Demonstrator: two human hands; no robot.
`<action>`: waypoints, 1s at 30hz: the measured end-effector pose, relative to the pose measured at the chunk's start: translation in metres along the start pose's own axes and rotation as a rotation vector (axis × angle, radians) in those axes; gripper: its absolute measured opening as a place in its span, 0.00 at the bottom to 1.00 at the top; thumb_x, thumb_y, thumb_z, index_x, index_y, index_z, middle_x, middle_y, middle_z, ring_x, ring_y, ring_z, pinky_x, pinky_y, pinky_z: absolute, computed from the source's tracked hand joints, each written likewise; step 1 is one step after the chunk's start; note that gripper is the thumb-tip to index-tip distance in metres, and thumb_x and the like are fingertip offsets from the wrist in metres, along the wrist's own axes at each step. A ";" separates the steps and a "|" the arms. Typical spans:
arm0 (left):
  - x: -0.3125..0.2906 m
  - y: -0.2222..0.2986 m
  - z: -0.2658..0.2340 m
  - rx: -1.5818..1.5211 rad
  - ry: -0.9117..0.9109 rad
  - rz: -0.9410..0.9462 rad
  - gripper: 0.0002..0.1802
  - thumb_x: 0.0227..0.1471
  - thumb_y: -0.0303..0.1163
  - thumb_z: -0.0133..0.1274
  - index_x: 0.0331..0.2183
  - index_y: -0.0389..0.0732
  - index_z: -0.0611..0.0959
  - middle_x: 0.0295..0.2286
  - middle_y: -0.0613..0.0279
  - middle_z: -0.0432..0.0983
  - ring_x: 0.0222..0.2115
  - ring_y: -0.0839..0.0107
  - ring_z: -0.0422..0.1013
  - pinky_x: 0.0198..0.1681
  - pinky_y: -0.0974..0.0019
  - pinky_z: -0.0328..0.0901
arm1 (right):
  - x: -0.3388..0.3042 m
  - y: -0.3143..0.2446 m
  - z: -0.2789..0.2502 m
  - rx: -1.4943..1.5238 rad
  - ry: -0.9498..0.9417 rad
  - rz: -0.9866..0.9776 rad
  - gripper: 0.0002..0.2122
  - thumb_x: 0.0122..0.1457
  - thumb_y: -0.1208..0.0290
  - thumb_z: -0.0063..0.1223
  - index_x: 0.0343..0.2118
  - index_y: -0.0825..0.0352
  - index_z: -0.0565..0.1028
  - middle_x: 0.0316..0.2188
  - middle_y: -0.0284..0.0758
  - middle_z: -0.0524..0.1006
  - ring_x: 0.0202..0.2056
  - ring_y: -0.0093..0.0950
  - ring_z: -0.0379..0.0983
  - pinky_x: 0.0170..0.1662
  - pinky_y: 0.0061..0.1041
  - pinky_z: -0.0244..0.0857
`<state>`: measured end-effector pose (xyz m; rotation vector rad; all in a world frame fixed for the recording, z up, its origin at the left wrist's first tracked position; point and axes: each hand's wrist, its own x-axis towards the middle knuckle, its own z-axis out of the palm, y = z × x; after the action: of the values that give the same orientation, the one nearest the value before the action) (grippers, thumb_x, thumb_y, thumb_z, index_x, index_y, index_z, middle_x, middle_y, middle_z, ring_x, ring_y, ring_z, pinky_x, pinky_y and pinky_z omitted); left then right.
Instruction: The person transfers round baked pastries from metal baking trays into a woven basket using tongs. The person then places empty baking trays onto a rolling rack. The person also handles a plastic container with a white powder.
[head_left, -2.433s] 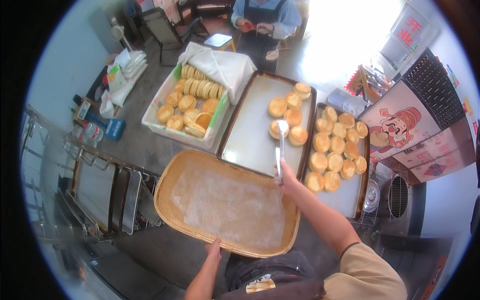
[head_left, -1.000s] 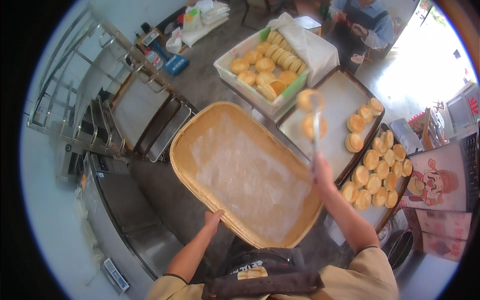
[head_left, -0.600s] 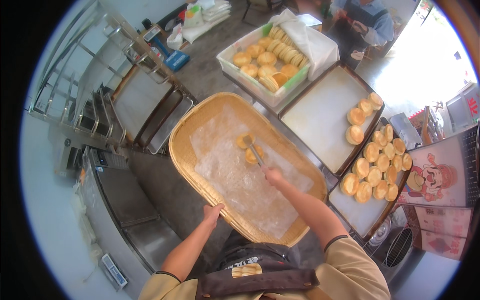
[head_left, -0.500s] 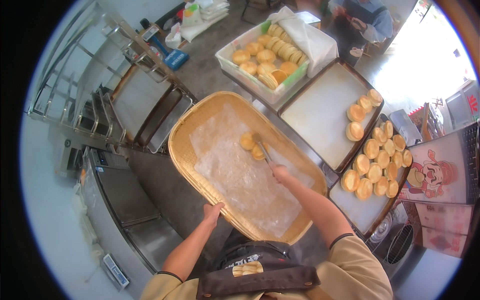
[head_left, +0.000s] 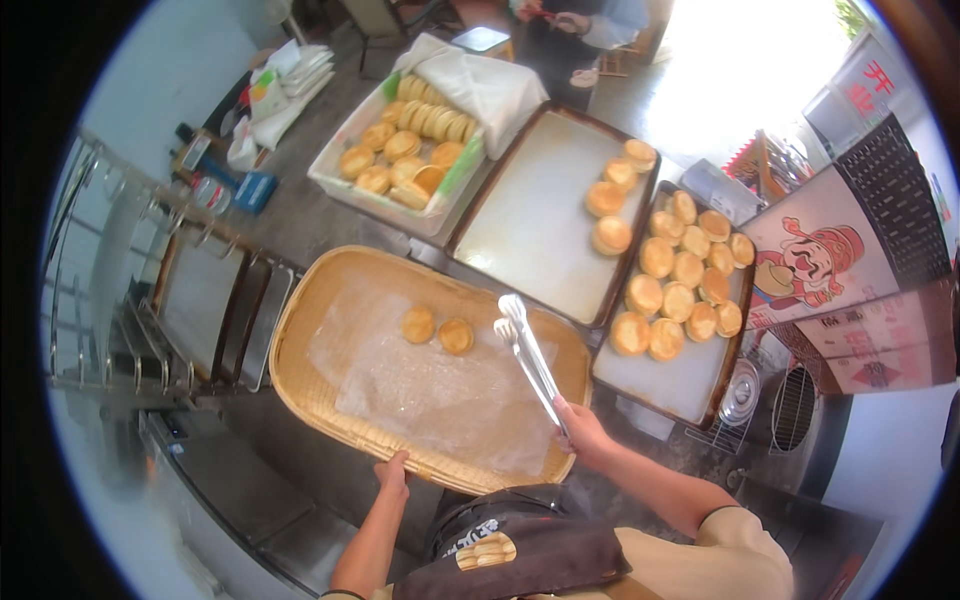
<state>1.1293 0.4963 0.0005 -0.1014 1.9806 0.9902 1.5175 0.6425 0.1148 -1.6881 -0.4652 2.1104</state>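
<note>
My right hand [head_left: 583,432] is closed round the handle end of metal tongs [head_left: 535,365]. Their tips are apart with nothing between them, above the right part of a woven basket [head_left: 290,370]. Two round golden buns, one bun [head_left: 418,324] beside another bun [head_left: 456,336], lie on clear plastic film [head_left: 420,400] lining the basket. At the near rim my left hand [head_left: 394,472] grips the basket, its fingers partly hidden.
Beyond the basket is a white bin [head_left: 330,185] of buns, partly under a cloth [head_left: 480,80]. A baking tray [head_left: 520,210] with several buns and a fuller tray [head_left: 650,385] stand at the right. A metal rack [head_left: 100,290] is at the left; a person [head_left: 600,25] sits at the back.
The tongs have come away from the two buns, moving right and up, and their tips are now spread. The view has turned right; my left hand still grips the basket rim.
</note>
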 end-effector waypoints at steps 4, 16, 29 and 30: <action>0.000 -0.003 0.007 -0.108 -0.003 0.048 0.22 0.47 0.24 0.61 0.45 0.31 0.77 0.36 0.56 0.79 0.32 0.64 0.79 0.29 0.62 0.74 | -0.002 -0.052 0.019 0.299 0.127 -0.183 0.20 0.71 0.45 0.43 0.40 0.60 0.69 0.26 0.28 0.66 0.18 0.19 0.57 0.20 0.23 0.53; -0.010 0.000 0.022 -0.115 -0.014 0.028 0.23 0.44 0.23 0.62 0.46 0.32 0.78 0.35 0.56 0.79 0.31 0.65 0.78 0.27 0.61 0.72 | 0.169 -0.201 -0.058 0.345 0.399 -0.265 0.26 0.68 0.41 0.47 0.35 0.67 0.68 0.25 0.32 0.66 0.16 0.23 0.57 0.18 0.25 0.52; -0.016 -0.010 0.041 -0.102 0.025 0.043 0.18 0.46 0.26 0.62 0.42 0.32 0.80 0.33 0.57 0.79 0.28 0.65 0.78 0.23 0.62 0.73 | 0.204 -0.235 -0.040 0.202 0.344 -0.396 0.23 0.70 0.46 0.45 0.40 0.68 0.74 0.23 0.32 0.67 0.16 0.22 0.59 0.18 0.25 0.54; -0.016 -0.010 0.042 -0.121 0.011 0.054 0.18 0.46 0.26 0.62 0.41 0.32 0.80 0.33 0.57 0.79 0.28 0.65 0.78 0.23 0.62 0.72 | 0.201 -0.228 -0.034 0.181 0.333 -0.408 0.23 0.70 0.46 0.45 0.41 0.68 0.74 0.23 0.32 0.68 0.16 0.22 0.60 0.18 0.25 0.54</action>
<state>1.1714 0.5132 -0.0052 -0.1212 1.9413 1.1468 1.5342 0.9405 0.0497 -1.6337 -0.4539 1.5038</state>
